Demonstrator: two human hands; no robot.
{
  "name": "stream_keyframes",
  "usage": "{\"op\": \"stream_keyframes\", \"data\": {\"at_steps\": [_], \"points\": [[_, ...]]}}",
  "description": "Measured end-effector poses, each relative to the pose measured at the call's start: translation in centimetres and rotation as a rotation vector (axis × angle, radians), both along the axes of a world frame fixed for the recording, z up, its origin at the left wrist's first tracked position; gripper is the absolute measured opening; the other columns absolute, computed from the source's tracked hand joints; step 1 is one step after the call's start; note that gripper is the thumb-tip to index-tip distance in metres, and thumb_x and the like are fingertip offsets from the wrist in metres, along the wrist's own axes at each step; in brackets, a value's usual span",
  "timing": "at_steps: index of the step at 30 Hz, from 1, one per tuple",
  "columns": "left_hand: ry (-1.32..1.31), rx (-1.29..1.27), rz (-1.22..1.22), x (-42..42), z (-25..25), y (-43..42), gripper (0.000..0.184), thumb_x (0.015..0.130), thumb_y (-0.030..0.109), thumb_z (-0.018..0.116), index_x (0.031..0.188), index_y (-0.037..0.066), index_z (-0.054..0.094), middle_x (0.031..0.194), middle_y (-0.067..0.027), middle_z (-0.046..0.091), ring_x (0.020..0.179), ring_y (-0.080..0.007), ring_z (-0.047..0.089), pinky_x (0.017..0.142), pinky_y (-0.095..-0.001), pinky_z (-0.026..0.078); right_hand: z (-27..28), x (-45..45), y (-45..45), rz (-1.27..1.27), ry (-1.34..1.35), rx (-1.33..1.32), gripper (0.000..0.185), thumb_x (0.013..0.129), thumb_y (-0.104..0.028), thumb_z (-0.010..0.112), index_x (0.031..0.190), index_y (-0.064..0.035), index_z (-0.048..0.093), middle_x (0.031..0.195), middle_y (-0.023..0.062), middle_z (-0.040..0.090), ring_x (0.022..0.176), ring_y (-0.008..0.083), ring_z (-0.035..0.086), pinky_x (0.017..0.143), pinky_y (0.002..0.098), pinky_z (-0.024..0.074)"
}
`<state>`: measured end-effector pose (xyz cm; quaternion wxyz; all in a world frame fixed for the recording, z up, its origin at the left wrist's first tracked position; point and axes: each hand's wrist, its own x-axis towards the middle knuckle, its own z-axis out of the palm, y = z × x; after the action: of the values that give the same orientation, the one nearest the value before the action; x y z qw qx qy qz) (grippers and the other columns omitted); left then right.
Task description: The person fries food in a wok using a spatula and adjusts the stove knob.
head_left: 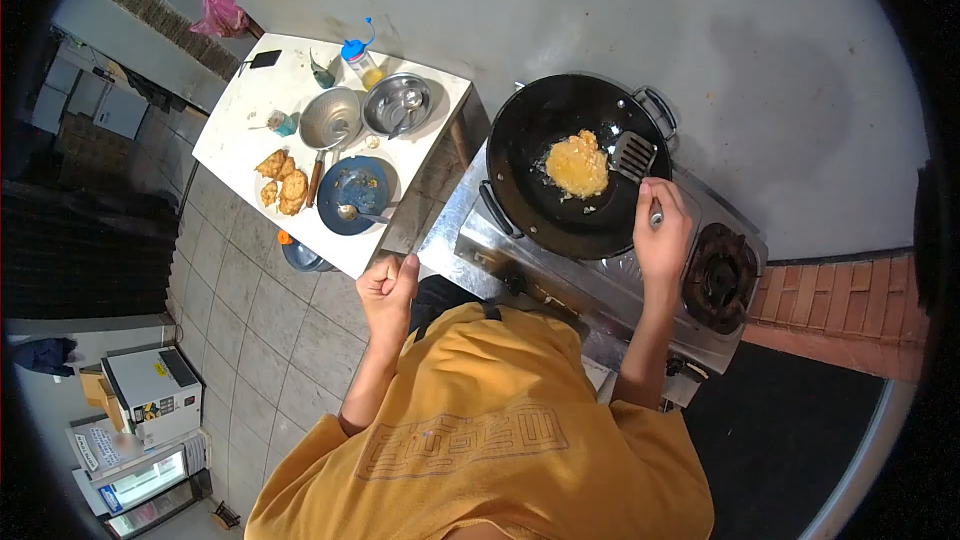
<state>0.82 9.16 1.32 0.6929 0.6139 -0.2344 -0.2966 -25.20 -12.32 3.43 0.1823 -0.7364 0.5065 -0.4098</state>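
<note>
My right hand (662, 230) is wrapped round the handle of a slotted metal spatula (633, 156), whose blade is inside a black wok (540, 213). Beside the blade, at its left, a yellow-orange piece of food (578, 166) lies on the wok's bottom, with small bits round it. The wok sits on a metal gas stove (560, 285). Held near my body, left of the stove, my left hand (388, 285) is closed in a fist with the thumb on top; whether anything is inside cannot be made out.
On a white table (232, 105) at the left are a blue plate (350, 215) with a spoon, metal bowls (376, 105), golden fried pieces (290, 190), a blue-capped bottle (357, 57) and a phone. A second burner (720, 278) is right of the wok. A blue basin stands on the floor.
</note>
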Motion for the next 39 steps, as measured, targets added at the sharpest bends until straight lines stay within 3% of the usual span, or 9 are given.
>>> {"op": "stream_keyframes", "data": {"at_steps": [7,24,26,39], "points": [[-0.103,-0.08,-0.12,-0.2,-0.2,0.1,0.044,0.096,0.007,0.059,0.065,0.013,0.029,0.059,0.0052,0.034,0.052,-0.0056,0.03,0.047,-0.0243,0.024,-0.8,1.2,0.1,0.123,-0.018,0.001,0.012,0.094,-0.007,0.059,0.093,0.0047,0.061,0.096,0.0165,0.066,0.081,0.0316,0.065,0.074,0.0347,0.0509],[-0.09,-0.07,-0.149,-0.4,-0.1,-0.3,0.043,0.097,0.008,0.058,0.065,0.012,0.03,0.059,0.0047,0.034,0.052,-0.006,0.03,0.047,-0.0245,0.024,1.3,-0.7,0.5,0.014,0.006,-0.032,0.013,0.094,-0.008,0.059,0.092,0.0046,0.061,0.096,0.016,0.066,0.084,0.0319,0.066,0.078,0.0348,0.0508],[0.001,-0.064,-0.132,-0.4,0.1,-0.3,0.046,0.094,0.006,0.064,0.061,0.01,0.033,0.06,0.0043,0.038,0.054,-0.0048,0.034,0.05,-0.0224,0.029,1.5,-0.7,0.7,0.003,-0.001,-0.024,0.013,0.094,-0.008,0.059,0.092,0.0046,0.061,0.096,0.0159,0.066,0.084,0.0319,0.066,0.078,0.0347,0.0508],[0.014,-0.069,-0.151,-0.5,0.3,-0.6,0.046,0.094,0.006,0.064,0.061,0.011,0.033,0.061,0.0038,0.039,0.055,-0.0051,0.036,0.05,-0.0227,0.031,1.3,-1.0,1.3,-0.048,-0.063,-0.051,0.011,0.094,-0.007,0.059,0.091,0.0041,0.061,0.094,0.0144,0.066,0.083,0.0304,0.066,0.077,0.0342,0.0511]]}}
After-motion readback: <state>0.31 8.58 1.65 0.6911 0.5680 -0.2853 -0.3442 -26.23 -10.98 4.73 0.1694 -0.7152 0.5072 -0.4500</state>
